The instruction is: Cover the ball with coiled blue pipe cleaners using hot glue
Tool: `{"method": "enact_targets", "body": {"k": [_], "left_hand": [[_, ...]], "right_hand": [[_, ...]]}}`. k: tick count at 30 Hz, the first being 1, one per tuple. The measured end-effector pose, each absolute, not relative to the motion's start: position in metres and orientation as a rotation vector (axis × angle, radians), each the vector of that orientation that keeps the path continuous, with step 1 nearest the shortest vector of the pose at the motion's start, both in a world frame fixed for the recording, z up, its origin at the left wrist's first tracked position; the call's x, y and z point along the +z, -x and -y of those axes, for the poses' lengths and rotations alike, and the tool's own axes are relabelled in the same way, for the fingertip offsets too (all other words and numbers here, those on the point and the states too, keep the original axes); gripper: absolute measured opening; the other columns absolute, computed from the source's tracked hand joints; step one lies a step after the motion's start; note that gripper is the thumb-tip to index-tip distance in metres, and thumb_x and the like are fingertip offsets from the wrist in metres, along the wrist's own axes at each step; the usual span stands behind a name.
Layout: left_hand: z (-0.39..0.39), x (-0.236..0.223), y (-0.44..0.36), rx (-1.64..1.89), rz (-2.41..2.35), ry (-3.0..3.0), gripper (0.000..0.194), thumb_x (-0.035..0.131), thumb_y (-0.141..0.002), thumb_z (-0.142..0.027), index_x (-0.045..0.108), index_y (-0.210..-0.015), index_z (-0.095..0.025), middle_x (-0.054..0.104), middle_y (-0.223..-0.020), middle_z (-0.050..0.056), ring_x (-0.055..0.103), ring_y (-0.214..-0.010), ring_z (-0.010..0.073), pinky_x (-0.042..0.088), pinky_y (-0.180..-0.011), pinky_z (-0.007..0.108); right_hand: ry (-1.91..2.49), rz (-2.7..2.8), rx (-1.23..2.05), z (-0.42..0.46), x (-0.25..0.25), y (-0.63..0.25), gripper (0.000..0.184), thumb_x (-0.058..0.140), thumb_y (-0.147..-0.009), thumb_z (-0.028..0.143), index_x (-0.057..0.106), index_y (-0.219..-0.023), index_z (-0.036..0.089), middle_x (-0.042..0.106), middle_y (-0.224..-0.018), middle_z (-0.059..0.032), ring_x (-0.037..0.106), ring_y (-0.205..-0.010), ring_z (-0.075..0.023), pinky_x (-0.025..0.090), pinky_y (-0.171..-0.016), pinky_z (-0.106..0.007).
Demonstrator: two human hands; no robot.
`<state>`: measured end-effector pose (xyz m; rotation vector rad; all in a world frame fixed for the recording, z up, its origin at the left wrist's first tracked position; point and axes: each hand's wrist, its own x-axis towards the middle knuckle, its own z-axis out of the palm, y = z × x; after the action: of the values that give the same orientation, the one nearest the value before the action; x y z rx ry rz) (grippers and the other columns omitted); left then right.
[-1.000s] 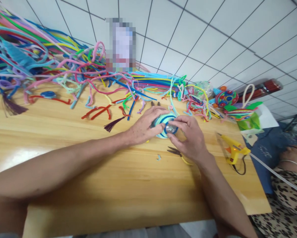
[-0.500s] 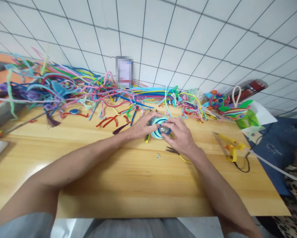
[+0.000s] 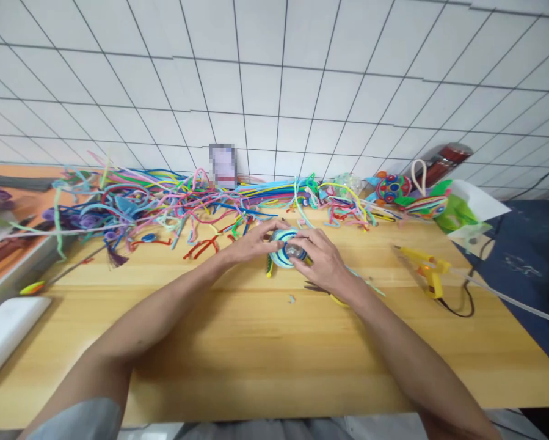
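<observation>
The coil [image 3: 280, 256] is held by both the left hand [image 3: 252, 244] and right hand [image 3: 324, 260]; a pale strip [image 3: 371, 285] is seen beside the right wrist.

We read this as a craft workspace, most likely a small handicraft workshop. Evidence: plain wooden table [image 3: 237, 348] set close to a white tiled wall [image 3: 260, 85]; fuzzy craft stems [image 3: 274, 190] in many colours heaped along its far edge, loose and in bundles. Near the right edge we note a yellow glue gun [image 3: 427, 269]; mid-table, scissors [image 3: 317, 287] and tiny snippets [image 3: 291, 299]. Towards the far right corner, a brightly decorated ornament [image 3: 393, 187]; towards the left, a dark tassel [image 3: 117, 260].
</observation>
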<state>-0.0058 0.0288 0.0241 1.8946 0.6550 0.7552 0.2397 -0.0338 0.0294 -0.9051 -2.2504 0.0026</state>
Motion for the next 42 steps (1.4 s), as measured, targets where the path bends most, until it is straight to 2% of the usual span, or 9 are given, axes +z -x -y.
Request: {"method": "enact_targets", "body": {"k": [5, 11, 15, 21, 27, 36, 42], "left_hand": [[-0.025, 0.018, 0.008, 0.800, -0.663, -1.858, 0.046, 0.073, -0.098, -0.056, 0.069, -0.130, -0.023, 0.065, -0.142, 0.012, 0.062, -0.133, 0.0296, 0.054, -0.110, 0.043], [-0.020, 0.010, 0.009, 0.843, -0.658, -1.844, 0.044, 0.072, -0.101, -0.050, 0.067, -0.135, -0.024, 0.061, -0.149, 0.012, 0.058, -0.143, 0.0301, 0.049, -0.118, 0.045], [-0.018, 0.008, 0.008, 0.870, -0.665, -1.867, 0.043, 0.071, -0.102, -0.049, 0.066, -0.138, -0.025, 0.063, -0.149, 0.012, 0.060, -0.141, 0.0293, 0.051, -0.117, 0.043], [-0.015, 0.006, 0.006, 0.890, -0.681, -1.860, 0.046, 0.068, -0.103, -0.052, 0.065, -0.143, -0.029, 0.061, -0.152, 0.012, 0.059, -0.143, 0.0295, 0.050, -0.120, 0.047], [-0.015, 0.008, 0.005, 0.907, -0.703, -1.996, 0.046, 0.065, -0.103, -0.045, 0.066, -0.146, -0.027, 0.065, -0.150, 0.011, 0.059, -0.144, 0.0301, 0.044, -0.127, 0.050], [-0.001, 0.002, -0.010, 1.113, -0.826, -2.020, 0.043, 0.066, -0.099, -0.035, 0.068, -0.141, -0.024, 0.068, -0.147, 0.012, 0.061, -0.142, 0.0308, 0.043, -0.127, 0.054], [0.003, 0.002, -0.011, 1.122, -0.813, -2.070, 0.040, 0.065, -0.097, -0.031, 0.065, -0.137, -0.024, 0.068, -0.141, 0.012, 0.061, -0.137, 0.0307, 0.044, -0.124, 0.054]], "right_hand": [[0.851, 2.217, 0.001, 0.034, 0.029, -0.237, 0.033, 0.073, -0.094, 0.019, 0.070, -0.126, 0.025, 0.072, -0.125, -0.0109, 0.068, -0.113, -0.0285, 0.058, -0.099, -0.047], [0.851, 2.214, 0.007, 0.035, 0.029, -0.235, 0.031, 0.072, -0.096, 0.019, 0.070, -0.126, 0.024, 0.072, -0.123, -0.0115, 0.068, -0.112, -0.0287, 0.059, -0.099, -0.048], [0.855, 2.218, 0.015, 0.035, 0.030, -0.236, 0.031, 0.072, -0.097, 0.020, 0.069, -0.127, 0.025, 0.072, -0.125, -0.0114, 0.069, -0.113, -0.0288, 0.059, -0.099, -0.048], [0.895, 2.214, -0.018, 0.038, 0.029, -0.238, 0.039, 0.075, -0.096, 0.024, 0.064, -0.133, 0.025, 0.073, -0.125, -0.0132, 0.070, -0.116, -0.0312, 0.060, -0.099, -0.050], [0.978, 2.223, -0.045, 0.040, 0.028, -0.242, 0.036, 0.076, -0.095, 0.028, 0.068, -0.129, 0.027, 0.073, -0.125, -0.0126, 0.070, -0.114, -0.0313, 0.060, -0.098, -0.051], [0.965, 2.271, -0.093, 0.038, 0.030, -0.252, 0.032, 0.075, -0.098, 0.030, 0.072, -0.130, 0.024, 0.073, -0.124, -0.0144, 0.071, -0.111, -0.0290, 0.062, -0.095, -0.048], [0.971, 2.191, 0.003, 0.042, 0.021, -0.254, 0.037, 0.076, -0.098, 0.029, 0.071, -0.134, 0.031, 0.072, -0.124, -0.0109, 0.071, -0.112, -0.0268, 0.064, -0.097, -0.048]]}}
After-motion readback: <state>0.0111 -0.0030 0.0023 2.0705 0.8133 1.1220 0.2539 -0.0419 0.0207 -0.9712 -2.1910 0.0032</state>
